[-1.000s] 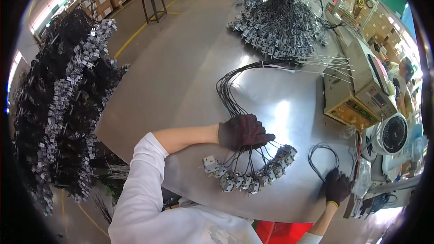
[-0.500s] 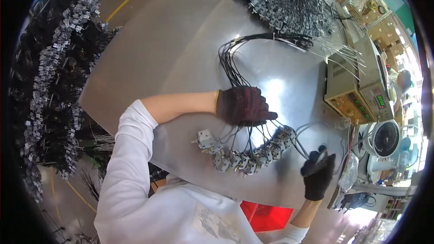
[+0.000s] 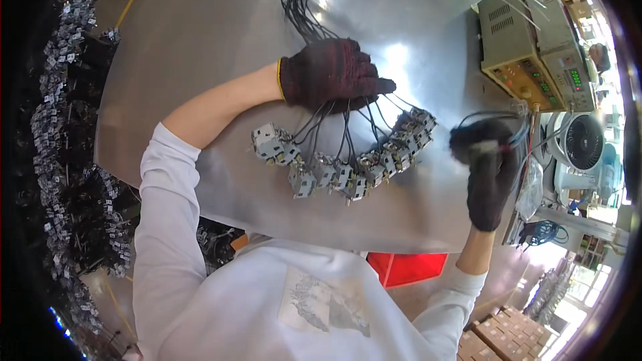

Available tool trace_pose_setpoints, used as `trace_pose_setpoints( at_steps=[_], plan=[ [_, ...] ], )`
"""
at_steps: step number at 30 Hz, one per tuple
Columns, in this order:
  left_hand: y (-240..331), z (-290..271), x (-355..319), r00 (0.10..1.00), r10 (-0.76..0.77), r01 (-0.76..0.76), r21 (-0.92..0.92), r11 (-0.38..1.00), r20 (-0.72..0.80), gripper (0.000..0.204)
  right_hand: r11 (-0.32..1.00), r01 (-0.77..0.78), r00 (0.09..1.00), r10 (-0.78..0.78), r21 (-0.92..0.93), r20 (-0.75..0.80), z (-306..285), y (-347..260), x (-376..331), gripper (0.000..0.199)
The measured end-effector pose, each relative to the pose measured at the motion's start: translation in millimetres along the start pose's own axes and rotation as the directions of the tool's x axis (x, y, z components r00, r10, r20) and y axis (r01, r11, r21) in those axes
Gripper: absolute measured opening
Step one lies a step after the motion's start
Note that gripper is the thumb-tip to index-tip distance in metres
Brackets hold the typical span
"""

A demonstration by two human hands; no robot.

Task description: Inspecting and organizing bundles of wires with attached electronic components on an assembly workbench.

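My left hand (image 3: 334,73), in a dark red and black knitted glove, is closed around a bundle of thin black cables (image 3: 304,17). Below that hand the cables fan out to a curved row of small grey block connectors (image 3: 344,177) with metal pins, close to the steel tabletop. On the right, my right hand (image 3: 487,177), in a black glove, is blurred by motion. Its fingers are bent around a small, pale-and-dark piece that I cannot make out. Thin dark leads (image 3: 491,113) loop beside its fingertips, toward the test instruments.
Bench test instruments (image 3: 521,60) with green digits stand at the table's right edge, beside a small round fan (image 3: 580,140) and a clear plastic bag (image 3: 531,190). Many connector cables (image 3: 57,127) hang at the left. A red bin (image 3: 408,269) sits below the table (image 3: 221,47).
The view has shifted, so the table contents sit higher and further left. My right hand has moved toward the instruments, away from the connectors. My left hand keeps its hold on the cables.
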State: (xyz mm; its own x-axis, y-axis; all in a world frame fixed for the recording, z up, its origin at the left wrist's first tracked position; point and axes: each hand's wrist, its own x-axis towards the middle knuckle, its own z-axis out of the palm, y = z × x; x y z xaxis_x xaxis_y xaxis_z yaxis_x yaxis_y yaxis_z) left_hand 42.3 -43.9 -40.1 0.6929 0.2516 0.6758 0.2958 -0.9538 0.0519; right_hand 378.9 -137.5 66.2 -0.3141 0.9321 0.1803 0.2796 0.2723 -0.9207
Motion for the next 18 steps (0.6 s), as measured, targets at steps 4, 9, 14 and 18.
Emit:
trace_pose_setpoints(
  at_steps=[4,9,14,18],
  plan=[
    [-3,6,-5,1.000,-0.004,0.004,-0.012,1.000,-0.026,0.043,0.997,0.071,0.977,-0.068,0.010,-0.200,22,21,19,0.035],
    [0,4,-7,0.998,-0.035,0.032,0.073,0.997,0.047,0.047,0.982,0.153,0.974,-0.169,-0.110,-0.150,28,24,26,0.030],
    [-1,9,-9,0.998,-0.040,0.038,0.058,0.998,0.046,0.047,0.997,0.073,0.987,-0.073,-0.002,-0.146,30,29,28,0.025],
    [-2,7,-11,0.998,-0.034,0.028,0.091,0.995,0.061,0.046,0.989,0.150,0.988,-0.149,0.015,-0.051,31,52,34,0.027]
  ],
)
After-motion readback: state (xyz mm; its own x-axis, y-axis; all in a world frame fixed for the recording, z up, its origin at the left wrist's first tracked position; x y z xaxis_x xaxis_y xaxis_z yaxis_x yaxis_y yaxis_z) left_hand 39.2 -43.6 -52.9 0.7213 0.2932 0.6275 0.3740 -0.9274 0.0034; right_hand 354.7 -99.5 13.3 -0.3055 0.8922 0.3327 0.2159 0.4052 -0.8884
